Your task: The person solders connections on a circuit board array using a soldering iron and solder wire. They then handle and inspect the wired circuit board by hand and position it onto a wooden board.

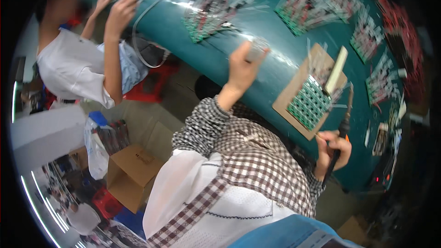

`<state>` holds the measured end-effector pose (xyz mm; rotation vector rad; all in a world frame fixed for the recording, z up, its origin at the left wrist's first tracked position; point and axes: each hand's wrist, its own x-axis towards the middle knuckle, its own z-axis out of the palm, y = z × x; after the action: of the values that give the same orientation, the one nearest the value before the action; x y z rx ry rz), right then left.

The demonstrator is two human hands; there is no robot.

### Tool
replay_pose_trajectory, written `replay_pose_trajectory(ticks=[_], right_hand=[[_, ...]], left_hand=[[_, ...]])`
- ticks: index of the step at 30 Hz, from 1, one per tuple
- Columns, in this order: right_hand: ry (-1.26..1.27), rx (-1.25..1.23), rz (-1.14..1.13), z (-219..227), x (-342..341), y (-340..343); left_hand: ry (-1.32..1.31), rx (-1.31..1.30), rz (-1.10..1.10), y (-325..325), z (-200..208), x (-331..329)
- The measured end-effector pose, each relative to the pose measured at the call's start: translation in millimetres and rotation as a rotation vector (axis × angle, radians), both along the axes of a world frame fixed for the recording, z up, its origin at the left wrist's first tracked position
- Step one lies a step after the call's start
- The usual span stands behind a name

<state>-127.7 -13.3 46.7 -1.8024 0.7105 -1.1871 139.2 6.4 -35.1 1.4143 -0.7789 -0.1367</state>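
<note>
My right hand [331,150] is closed round the dark handle of a soldering iron [344,126], whose slim tip points away over the table. Close by that hand, a green circuit board panel [308,104] with rows of dark spots lies on a brown board [285,102]. Wires in clear sleeves and a pale flat strip [336,70] rest at the panel's far end. To the left, above the table's near edge, my left hand [243,68] grips a small translucent grey thing [258,49]; motion blurs it and I cannot make out its kind.
More green panels with bristling clear-sleeved wires [206,18] stand across the green table [183,41]. Red wire bundles [404,41] line the far right. A co-worker [76,62] handles parts at the left. A white cable [135,30] hangs over the edge; a cardboard box [131,174] sits below.
</note>
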Motion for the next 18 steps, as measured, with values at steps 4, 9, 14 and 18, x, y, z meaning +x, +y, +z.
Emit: replay_pose_trajectory(ticks=[4, 9, 14, 18], right_hand=[[0.021, -0.035, -0.012, -2, -7, -1], [0.061, -0.052, 0.013, 4, -6, 0], [0.069, -0.069, 0.011, 9, 4, 0], [0.085, -0.065, 0.01, 9, 5, 1]], left_hand=[[-0.033, -0.011, -0.084, 22, 14, 5], [0.195, -0.052, 0.145, 69, 64, 52], [0.334, 0.027, 0.216, 100, 78, 122], [0.203, 0.102, 0.198, 115, 75, 146]])
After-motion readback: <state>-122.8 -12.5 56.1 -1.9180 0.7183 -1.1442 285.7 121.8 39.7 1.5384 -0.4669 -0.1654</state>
